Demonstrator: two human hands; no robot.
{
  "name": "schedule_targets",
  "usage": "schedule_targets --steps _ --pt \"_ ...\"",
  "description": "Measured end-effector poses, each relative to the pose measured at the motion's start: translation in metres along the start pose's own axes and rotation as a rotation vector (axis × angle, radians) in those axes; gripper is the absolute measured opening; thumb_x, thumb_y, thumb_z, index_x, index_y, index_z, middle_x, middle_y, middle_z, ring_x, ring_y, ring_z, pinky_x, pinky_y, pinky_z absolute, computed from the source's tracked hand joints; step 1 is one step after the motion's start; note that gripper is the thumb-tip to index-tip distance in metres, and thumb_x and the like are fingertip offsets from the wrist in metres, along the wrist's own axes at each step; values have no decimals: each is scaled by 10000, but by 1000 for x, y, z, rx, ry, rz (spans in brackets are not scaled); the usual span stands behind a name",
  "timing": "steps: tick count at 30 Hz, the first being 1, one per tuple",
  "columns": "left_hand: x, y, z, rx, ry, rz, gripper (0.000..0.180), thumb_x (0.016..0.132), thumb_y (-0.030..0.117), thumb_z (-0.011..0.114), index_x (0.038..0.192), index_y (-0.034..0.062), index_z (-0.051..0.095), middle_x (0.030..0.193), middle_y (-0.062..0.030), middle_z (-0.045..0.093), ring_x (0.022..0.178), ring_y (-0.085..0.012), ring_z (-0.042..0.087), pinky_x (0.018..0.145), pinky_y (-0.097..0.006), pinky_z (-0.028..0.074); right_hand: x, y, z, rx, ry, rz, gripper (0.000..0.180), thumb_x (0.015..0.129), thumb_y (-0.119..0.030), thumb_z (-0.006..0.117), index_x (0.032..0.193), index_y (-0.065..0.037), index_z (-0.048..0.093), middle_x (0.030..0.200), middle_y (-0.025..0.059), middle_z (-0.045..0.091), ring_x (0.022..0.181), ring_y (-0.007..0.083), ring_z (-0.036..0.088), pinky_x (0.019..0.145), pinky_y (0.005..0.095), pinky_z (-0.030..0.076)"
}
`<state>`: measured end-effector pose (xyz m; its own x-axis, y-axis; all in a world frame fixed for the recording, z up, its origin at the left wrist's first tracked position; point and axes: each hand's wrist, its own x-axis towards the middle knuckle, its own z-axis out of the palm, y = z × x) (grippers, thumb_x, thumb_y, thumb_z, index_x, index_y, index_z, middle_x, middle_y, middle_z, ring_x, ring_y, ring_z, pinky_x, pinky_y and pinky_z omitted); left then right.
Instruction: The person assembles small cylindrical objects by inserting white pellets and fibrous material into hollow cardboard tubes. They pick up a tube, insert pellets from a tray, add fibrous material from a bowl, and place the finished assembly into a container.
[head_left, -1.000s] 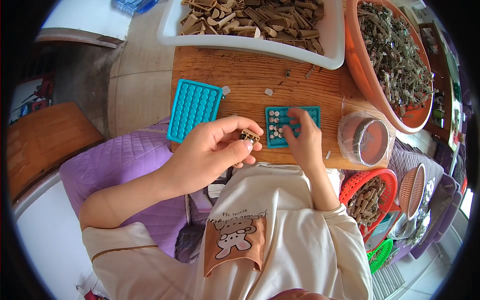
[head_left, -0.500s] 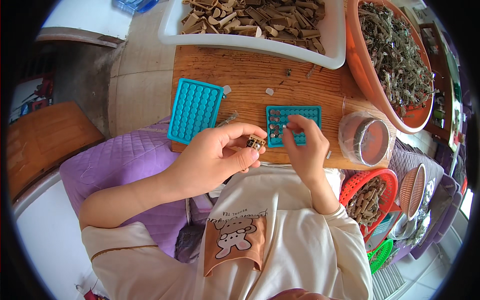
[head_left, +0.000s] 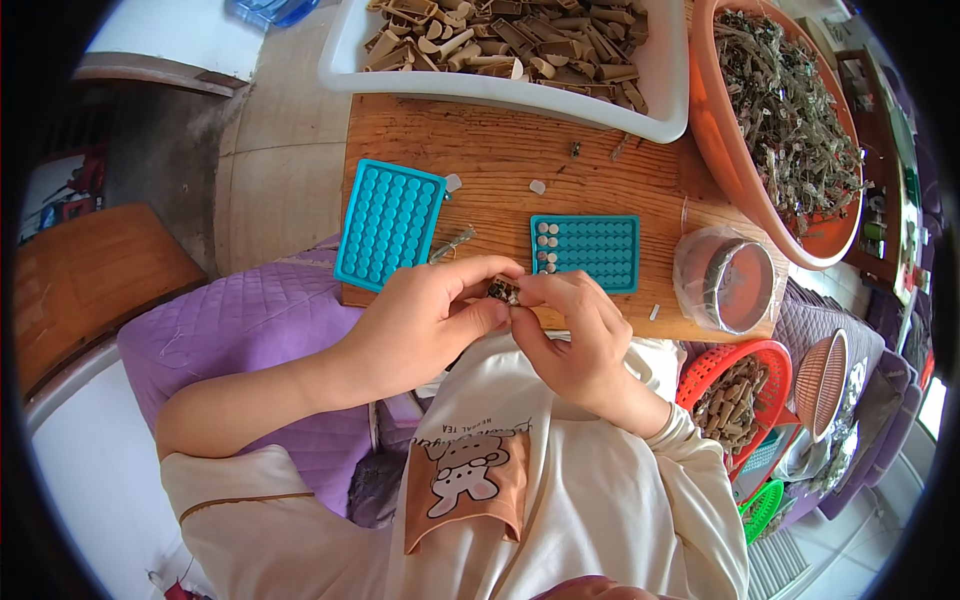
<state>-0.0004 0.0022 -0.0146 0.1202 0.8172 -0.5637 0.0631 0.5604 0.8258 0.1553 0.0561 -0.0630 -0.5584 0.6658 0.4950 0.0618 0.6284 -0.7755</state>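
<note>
Above the front edge of the wooden table, both hands meet at a small tan plastic casing [head_left: 505, 289] with dark parts inside. My left hand [head_left: 425, 325] is closed round it, thumb and fingers on its sides. The fingertips of my right hand [head_left: 585, 345] are pinched together against the casing's right side; what they hold, if anything, is hidden. Just beyond the right hand lies a teal tray [head_left: 605, 252] with round pockets. Small silvery round discs [head_left: 547, 242] sit in its left-hand pockets. A second teal tray [head_left: 392, 222] lies slanted, farther left.
A white bin [head_left: 480, 88] of tan plastic shells stands at the back. To the right are an orange basin [head_left: 712, 110] of tangled small parts, a bag-lined round container [head_left: 735, 285] and a red basket [head_left: 785, 375]. Small scraps dot the wooden table [head_left: 490, 170].
My right hand has come from over the right-hand tray, back and left to the casing. Its fingertips now touch the casing. My left hand has stayed nearly in place.
</note>
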Motion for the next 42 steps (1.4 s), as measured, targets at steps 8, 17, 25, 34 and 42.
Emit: schedule_targets --steps 8,17,25,34,42 --pt "1 -3 1 269 113 90 239 800 52 510 1036 12 509 715 -146 579 631 -234 562 558 -305 435 -1 -1 7 54 -91 148 221 660 75 591 855 5 516 700 91 539 597 239 523 527 310 434" --pt "2 0 -3 505 77 74 288 784 37 507 1071 13 503 757 -164 603 654 -257 605 592 -303 467 35 -2 -11 238 -473 466 361 654 78 582 975 -2 437 815 136 466 737 272 495 635 336 426" --pt "4 -5 -2 413 84 118 209 780 63 505 982 17 528 700 -190 575 628 -325 573 569 -377 459 36 9 -10 327 -529 487 443 629 29 640 1028 -38 459 796 48 431 701 146 438 578 257 397" --pt "2 8 -10 -352 -19 -58 215 840 72 457 1039 -4 487 894 -52 564 773 -78 545 664 -216 451 112 33 -30 217 -485 373 271 658 -90 678 899 -28 570 702 3 540 621 60 483 547 224 415" --pt "1 4 -3 -213 -196 -45 243 852 77 474 1085 10 455 934 -52 524 856 -110 548 745 -229 462 214 151 43 -694 -403 60 248 697 -160 625 885 -19 545 845 151 599 815 287 582 709 371 461"
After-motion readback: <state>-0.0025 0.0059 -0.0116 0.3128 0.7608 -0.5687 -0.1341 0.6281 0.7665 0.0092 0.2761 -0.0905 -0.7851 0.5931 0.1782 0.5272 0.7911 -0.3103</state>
